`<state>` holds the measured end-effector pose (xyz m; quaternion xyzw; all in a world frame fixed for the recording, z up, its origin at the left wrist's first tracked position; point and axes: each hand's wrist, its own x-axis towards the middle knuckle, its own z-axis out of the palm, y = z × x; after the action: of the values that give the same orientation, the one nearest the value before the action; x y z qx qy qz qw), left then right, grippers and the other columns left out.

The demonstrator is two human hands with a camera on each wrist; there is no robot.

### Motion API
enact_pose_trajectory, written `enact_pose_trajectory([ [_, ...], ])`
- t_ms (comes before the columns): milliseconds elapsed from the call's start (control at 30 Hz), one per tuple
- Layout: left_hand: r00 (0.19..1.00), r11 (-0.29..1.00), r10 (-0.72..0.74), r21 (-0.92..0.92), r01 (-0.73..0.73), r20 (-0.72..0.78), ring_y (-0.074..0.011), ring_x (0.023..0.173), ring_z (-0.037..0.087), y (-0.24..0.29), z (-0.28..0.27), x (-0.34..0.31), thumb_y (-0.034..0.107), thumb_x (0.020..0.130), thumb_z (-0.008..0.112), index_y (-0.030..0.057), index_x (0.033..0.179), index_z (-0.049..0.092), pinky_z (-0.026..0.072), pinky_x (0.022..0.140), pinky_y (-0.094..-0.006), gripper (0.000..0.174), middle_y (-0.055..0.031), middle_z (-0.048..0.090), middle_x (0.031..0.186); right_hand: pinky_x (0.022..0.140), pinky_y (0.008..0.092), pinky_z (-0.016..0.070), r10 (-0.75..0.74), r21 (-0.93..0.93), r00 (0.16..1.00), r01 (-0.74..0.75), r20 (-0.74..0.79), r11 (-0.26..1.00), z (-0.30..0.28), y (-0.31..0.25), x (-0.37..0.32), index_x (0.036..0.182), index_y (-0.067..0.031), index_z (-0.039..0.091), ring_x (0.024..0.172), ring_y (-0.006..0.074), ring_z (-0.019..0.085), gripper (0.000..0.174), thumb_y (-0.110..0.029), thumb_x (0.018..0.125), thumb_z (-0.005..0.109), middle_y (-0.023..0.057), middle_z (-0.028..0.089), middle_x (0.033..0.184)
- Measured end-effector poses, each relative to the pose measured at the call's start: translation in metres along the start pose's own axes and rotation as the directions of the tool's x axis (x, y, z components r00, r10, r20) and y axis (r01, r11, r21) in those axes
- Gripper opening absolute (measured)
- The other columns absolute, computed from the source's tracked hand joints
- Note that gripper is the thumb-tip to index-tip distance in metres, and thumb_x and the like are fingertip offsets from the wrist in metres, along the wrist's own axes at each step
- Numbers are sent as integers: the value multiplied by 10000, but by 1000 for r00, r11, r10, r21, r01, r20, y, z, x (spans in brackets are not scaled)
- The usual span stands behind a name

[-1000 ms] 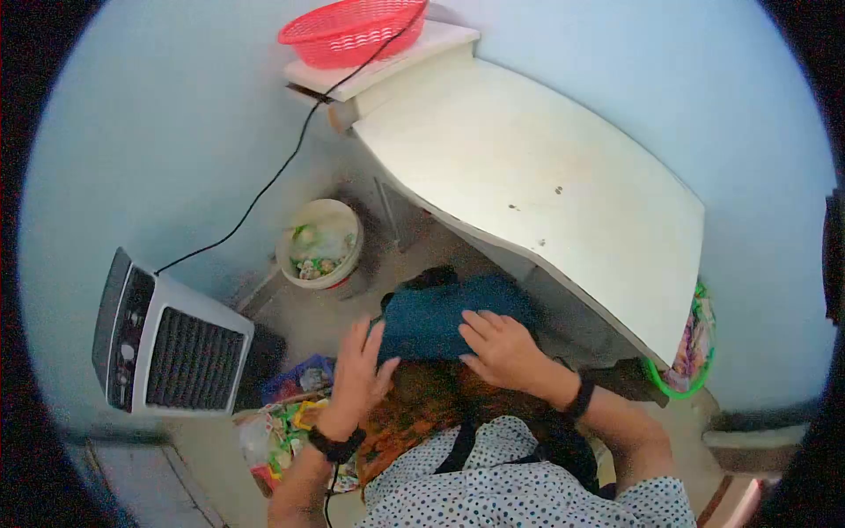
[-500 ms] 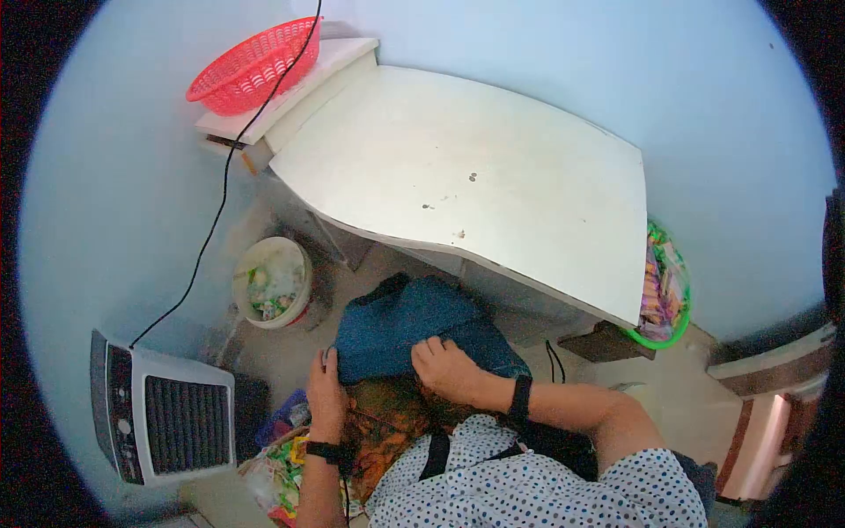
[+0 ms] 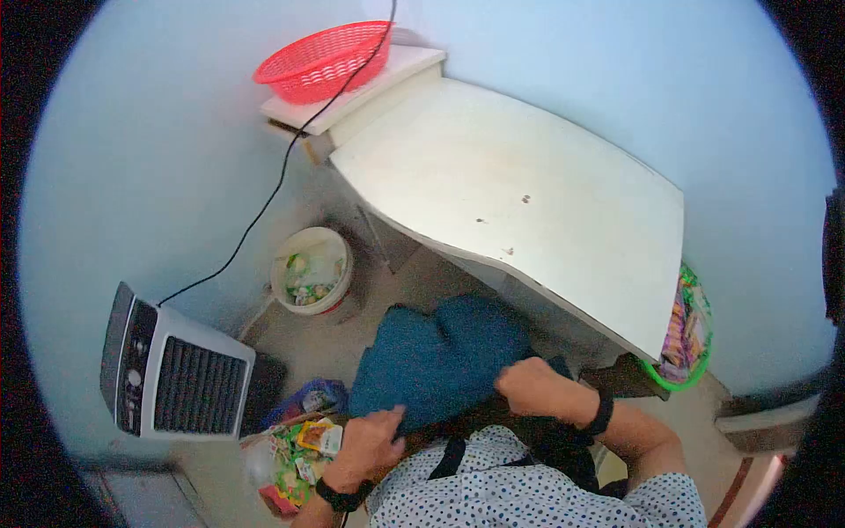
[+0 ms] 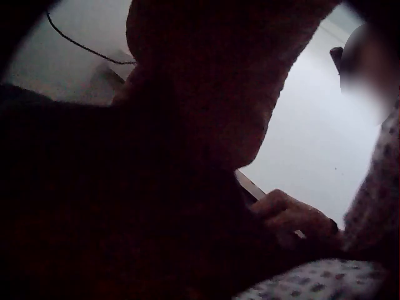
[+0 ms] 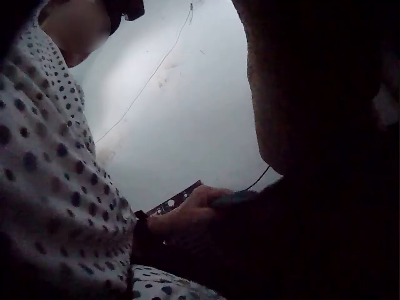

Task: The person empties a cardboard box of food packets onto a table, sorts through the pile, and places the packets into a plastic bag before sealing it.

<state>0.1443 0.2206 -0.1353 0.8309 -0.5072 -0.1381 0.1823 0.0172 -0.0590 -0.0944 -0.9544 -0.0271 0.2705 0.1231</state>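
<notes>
Cloth (image 3: 440,356), dark blue and lying in soft rounded folds across the seated person's lap, sits just below the near edge of the desk (image 3: 528,202) and not on it. Left hand (image 3: 374,440) curls its fingers over the cloth's near left border. Right hand (image 3: 532,387) is bunched on the near right border with fabric gathered under the knuckles; both wrist views show this only in deep shadow. Judged from its drape, the cloth is limp, light and not slippery, with nothing to break. It would sag wherever unsupported, so its hems or corners, taken at two points well apart, look the surest hold. Outward lie a white bucket (image 3: 310,268) beneath the desk's left end, a red basket (image 3: 321,60) on a ledge (image 3: 414,66) at its far left corner, a black cable (image 3: 264,202), a grey air cooler (image 3: 176,370), and a green basket (image 3: 682,339) at the right end.
</notes>
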Motion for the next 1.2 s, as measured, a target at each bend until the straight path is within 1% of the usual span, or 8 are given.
enact_pose_trajectory([
  [233, 922, 971, -174, -215, 103, -346, -368, 860, 653, -32, 5, 13, 232, 890, 622, 23, 1000, 676, 532, 735, -424, 242, -187, 675, 964, 694, 462, 539, -51, 103, 987, 67, -149, 992, -10, 10, 9, 914, -23, 666, 803, 372, 654, 231, -236, 838, 622, 191, 649, 852],
  [400, 854, 902, -406, -291, 317, -326, -373, 894, 641, -53, 14, 10, 209, 930, 562, 7, 980, 667, 513, 779, -433, 233, -188, 674, 958, 729, 459, 536, -169, 131, 927, 224, -336, 966, -8, 8, 107, 1032, -14, 632, 869, 374, 641, 247, -199, 872, 601, 196, 628, 985],
  [567, 709, 745, -665, -265, 612, -233, -375, 894, 638, -82, 40, -51, 232, 917, 560, 3, 969, 673, 500, 779, -442, 260, -203, 670, 962, 834, 460, 515, -164, 274, 951, 236, -262, 932, 4, -5, 207, 1135, -11, 581, 988, 388, 615, 310, -179, 876, 611, 214, 578, 1155],
  [667, 481, 509, -860, -322, 798, -170, -362, 889, 644, -89, 60, -101, 251, 910, 564, -7, 950, 675, 501, 772, -446, 284, -204, 673, 958, 925, 475, 486, -199, 232, 890, 313, -410, 921, 23, 0, 235, 1156, -20, 574, 1083, 410, 576, 362, -262, 889, 608, 245, 585, 1171],
  [867, 123, 4, -960, -428, 904, 251, -361, 895, 651, -106, 97, -176, 308, 897, 576, -26, 973, 678, 507, 792, -444, 358, -227, 677, 976, 930, 442, 468, -69, 530, 974, 178, -218, 829, 41, 21, 248, 1174, 10, 578, 1071, 392, 586, 541, -441, 876, 612, 221, 601, 1174],
  [933, 308, 309, -950, -320, 896, -54, -381, 912, 635, -136, 169, -233, 322, 889, 586, -37, 1024, 652, 497, 812, -454, 389, -234, 666, 985, 933, 432, 467, -92, 489, 988, 142, -125, 861, 47, 19, 253, 1159, 12, 596, 1082, 375, 589, 558, -463, 866, 615, 215, 616, 1158],
  [1000, 321, 372, -923, -278, 885, -214, -397, 965, 607, -131, 184, -254, 319, 881, 598, -45, 1085, 618, 476, 852, -463, 418, -245, 644, 1029, 932, 428, 468, -122, 465, 988, 151, -93, 872, 54, 16, 264, 1151, 14, 611, 1082, 365, 595, 574, -478, 854, 622, 208, 625, 1153],
  [1200, 10, 169, -941, -446, 879, -337, -447, 1199, 461, -103, 189, -271, 275, 800, 705, -71, 1333, 413, 361, 1028, -471, 699, -316, 513, 1253, 1047, 400, 405, -83, 590, 991, 3, 109, 807, 36, 16, 264, 1295, 45, 528, 1224, 360, 526, 793, -540, 782, 682, 227, 551, 1313],
])
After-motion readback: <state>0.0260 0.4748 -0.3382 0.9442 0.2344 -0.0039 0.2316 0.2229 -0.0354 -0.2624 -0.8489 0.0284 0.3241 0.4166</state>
